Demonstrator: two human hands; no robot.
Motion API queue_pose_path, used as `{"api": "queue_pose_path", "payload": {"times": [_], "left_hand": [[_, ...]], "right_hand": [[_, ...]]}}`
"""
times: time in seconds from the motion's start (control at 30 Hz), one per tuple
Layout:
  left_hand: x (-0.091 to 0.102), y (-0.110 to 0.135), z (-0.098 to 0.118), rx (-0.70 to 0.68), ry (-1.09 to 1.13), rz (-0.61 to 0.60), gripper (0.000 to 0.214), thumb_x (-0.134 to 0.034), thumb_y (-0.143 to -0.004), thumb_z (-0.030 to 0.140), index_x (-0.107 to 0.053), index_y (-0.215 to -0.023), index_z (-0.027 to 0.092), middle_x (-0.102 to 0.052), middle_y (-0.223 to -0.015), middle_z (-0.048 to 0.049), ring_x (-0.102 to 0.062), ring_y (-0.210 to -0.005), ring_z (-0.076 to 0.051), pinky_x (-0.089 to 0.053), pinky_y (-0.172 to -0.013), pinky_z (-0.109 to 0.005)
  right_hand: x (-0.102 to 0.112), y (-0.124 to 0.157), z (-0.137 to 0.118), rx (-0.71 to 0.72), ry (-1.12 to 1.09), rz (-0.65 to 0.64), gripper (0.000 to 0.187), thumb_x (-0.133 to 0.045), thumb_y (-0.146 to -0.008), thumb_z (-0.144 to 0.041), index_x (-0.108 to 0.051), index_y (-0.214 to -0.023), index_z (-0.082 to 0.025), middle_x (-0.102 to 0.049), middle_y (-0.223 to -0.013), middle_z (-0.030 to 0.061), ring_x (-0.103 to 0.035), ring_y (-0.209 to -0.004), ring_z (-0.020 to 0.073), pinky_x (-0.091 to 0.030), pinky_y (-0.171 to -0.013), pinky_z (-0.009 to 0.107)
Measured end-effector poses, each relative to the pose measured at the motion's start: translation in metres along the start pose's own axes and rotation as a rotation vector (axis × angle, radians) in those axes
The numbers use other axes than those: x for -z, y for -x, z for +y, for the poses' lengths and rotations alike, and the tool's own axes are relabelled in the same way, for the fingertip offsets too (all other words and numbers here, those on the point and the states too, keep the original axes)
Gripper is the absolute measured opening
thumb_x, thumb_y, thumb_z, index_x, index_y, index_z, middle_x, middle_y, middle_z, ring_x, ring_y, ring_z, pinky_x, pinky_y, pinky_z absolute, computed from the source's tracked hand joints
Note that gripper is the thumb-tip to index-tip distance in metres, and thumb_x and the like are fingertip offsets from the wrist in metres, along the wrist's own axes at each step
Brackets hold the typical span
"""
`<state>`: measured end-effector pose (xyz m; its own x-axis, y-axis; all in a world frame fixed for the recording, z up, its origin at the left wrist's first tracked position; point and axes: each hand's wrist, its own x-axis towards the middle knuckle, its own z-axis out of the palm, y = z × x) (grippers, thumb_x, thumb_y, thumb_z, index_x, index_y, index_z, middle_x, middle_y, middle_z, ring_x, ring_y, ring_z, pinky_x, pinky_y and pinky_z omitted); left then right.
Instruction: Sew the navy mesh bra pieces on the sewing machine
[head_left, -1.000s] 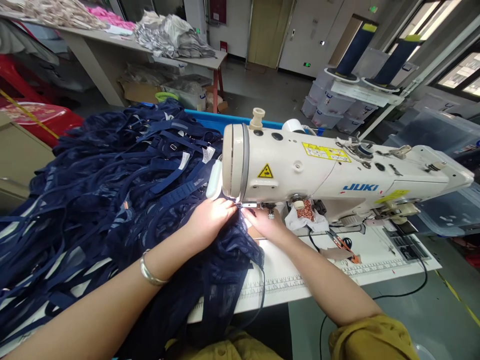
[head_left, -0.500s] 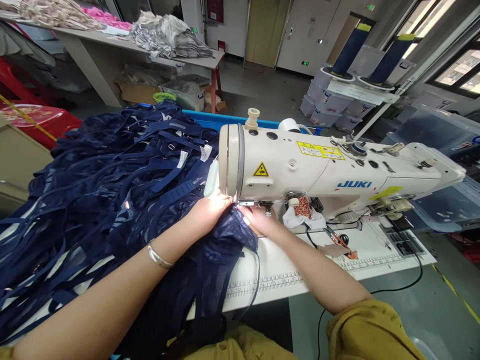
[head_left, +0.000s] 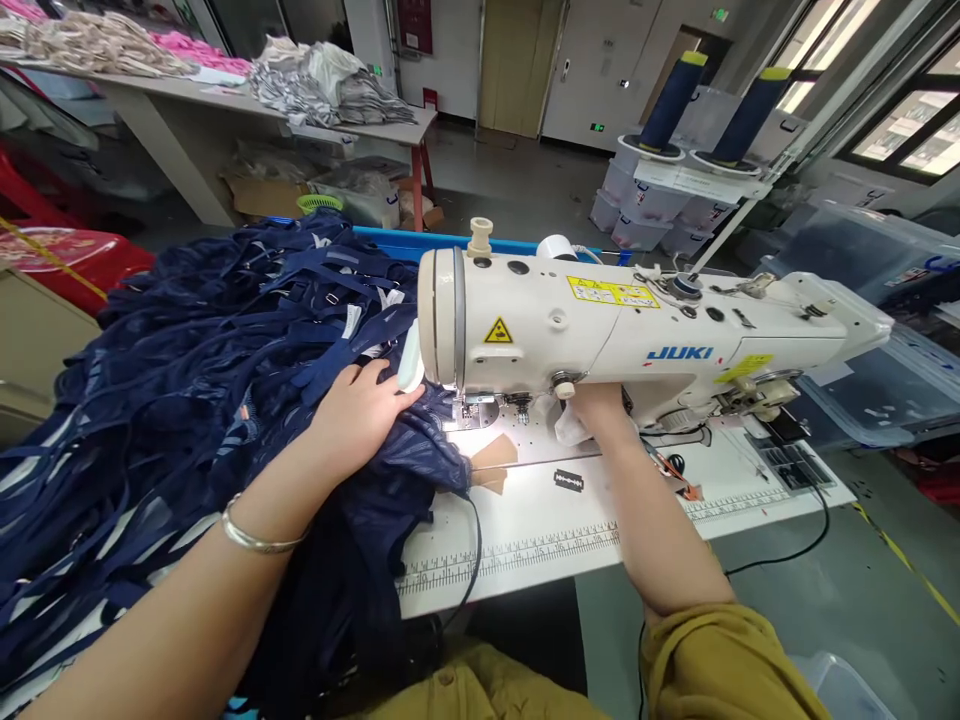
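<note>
A white JUKI sewing machine (head_left: 600, 330) stands on a white table (head_left: 570, 530). To its left lies a large heap of navy mesh garments with straps (head_left: 195, 370). My left hand (head_left: 360, 405) rests palm down on the navy fabric (head_left: 420, 450) just left of the needle, fingers stretched out. My right hand (head_left: 596, 405) reaches under the machine's arm to a white cloth holding small copper-coloured bits; its fingers are hidden by the machine. A razor blade (head_left: 568, 481) and brown paper pieces (head_left: 491, 460) lie on the table by the needle plate.
Scissors with orange handles (head_left: 679, 478) lie right of my right arm. Two navy thread cones (head_left: 705, 105) stand behind the machine. A long table (head_left: 225, 100) with piled fabric is at the back left. Clear plastic bins (head_left: 870, 260) stand at the right.
My right hand left the needle area and moved right, under the machine arm. My left hand slid left onto the fabric, drawing it away from the needle and baring the plate.
</note>
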<state>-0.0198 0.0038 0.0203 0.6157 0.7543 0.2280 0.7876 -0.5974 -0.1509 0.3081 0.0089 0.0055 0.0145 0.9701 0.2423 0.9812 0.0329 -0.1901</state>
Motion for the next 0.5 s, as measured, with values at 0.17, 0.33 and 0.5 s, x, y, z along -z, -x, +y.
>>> {"api": "queue_pose_path", "payload": {"times": [0.17,0.33,0.5], "left_hand": [[0.011,-0.008,0.022,-0.108,0.154,0.092,0.033,-0.038,-0.096,0.019,-0.068,-0.085,0.016,-0.065,-0.085,-0.0105,-0.057,-0.082,-0.024,-0.045,-0.076,-0.036],[-0.013,-0.018,0.045,-0.102,0.191,0.091,0.026,-0.045,-0.095,0.024,-0.068,-0.087,0.014,-0.064,-0.085,-0.0114,-0.061,-0.087,-0.025,-0.047,-0.082,-0.037],[-0.022,-0.012,0.022,-0.07,0.07,-0.081,0.036,-0.043,-0.092,0.013,-0.067,-0.118,0.022,-0.068,-0.102,-0.0109,-0.064,-0.095,-0.026,-0.042,-0.097,-0.047]], "right_hand": [[-0.007,-0.008,0.021,-0.093,0.173,-0.023,0.053,-0.04,-0.087,-0.01,-0.053,-0.139,-0.01,-0.064,-0.129,0.0197,-0.054,-0.127,0.0322,-0.037,-0.108,0.05],[-0.008,-0.009,0.017,-0.094,0.203,-0.02,0.05,-0.039,-0.088,-0.01,-0.056,-0.134,-0.013,-0.065,-0.127,0.019,-0.053,-0.128,0.0319,-0.037,-0.108,0.052],[0.0,-0.008,0.018,-0.068,0.256,-0.019,0.048,-0.038,-0.088,-0.009,-0.059,-0.131,-0.012,-0.065,-0.126,0.0201,-0.052,-0.128,0.0325,-0.037,-0.107,0.054]]}}
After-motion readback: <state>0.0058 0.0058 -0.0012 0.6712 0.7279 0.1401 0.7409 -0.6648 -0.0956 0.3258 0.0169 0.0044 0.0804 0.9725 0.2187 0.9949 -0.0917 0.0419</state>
